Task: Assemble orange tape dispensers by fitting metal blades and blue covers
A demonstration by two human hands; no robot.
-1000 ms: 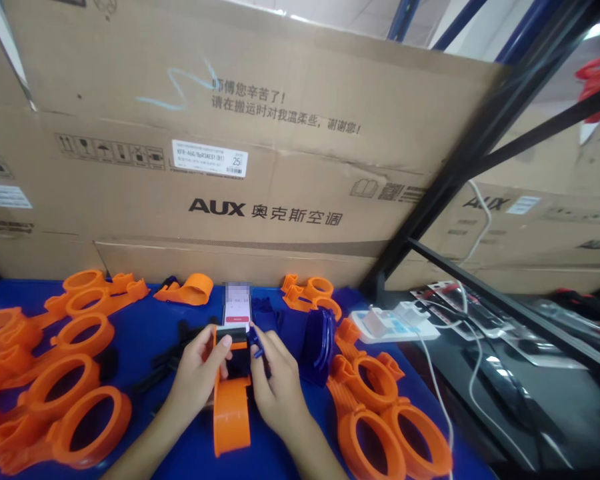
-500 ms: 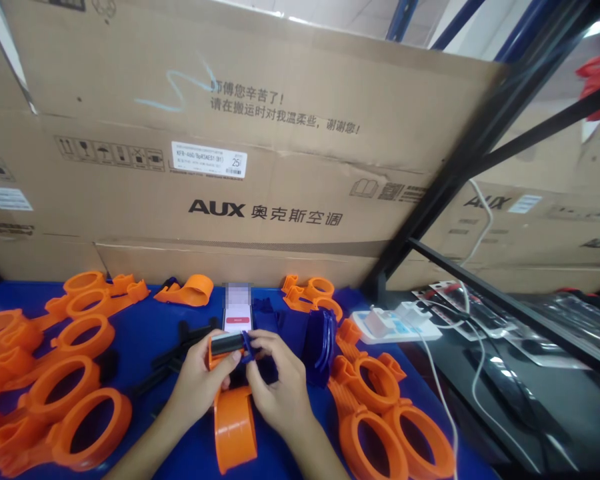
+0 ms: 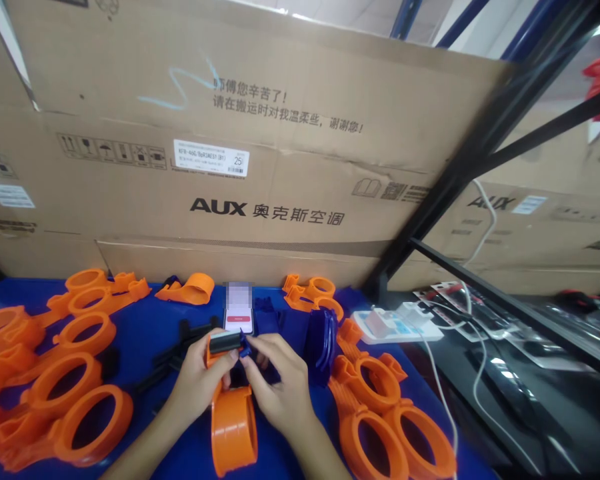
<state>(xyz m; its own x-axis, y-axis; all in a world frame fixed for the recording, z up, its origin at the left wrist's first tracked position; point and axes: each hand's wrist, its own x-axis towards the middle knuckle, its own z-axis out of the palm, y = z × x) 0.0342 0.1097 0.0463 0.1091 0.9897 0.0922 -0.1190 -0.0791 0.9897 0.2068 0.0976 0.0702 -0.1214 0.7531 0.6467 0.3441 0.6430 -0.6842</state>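
Near the middle of the blue table, my left hand (image 3: 199, 379) is closed around the upper end of an orange plastic tape dispenser (image 3: 233, 430). Its wide curved band hangs below my hands. Across the held end lies a black roller (image 3: 225, 343). My right hand (image 3: 281, 380) pinches a small dark blue plastic piece (image 3: 245, 347) between thumb and fingers, against the roller's right end. My fingers hide part of the joint, so I cannot tell whether the blue piece is seated.
Orange dispensers lie left (image 3: 93, 427) and right (image 3: 373, 443). Black rods (image 3: 173, 357) are left of my hands, stacked blue pieces (image 3: 321, 347) right. Behind my hands lies a phone (image 3: 239, 313); a power strip (image 3: 397, 325) sits at right. A large carton (image 3: 265, 247) stands behind.
The blue piece has tilted and sits a little lower against the roller's end; my right fingers have shifted with it. The dispenser's band has swung slightly left.
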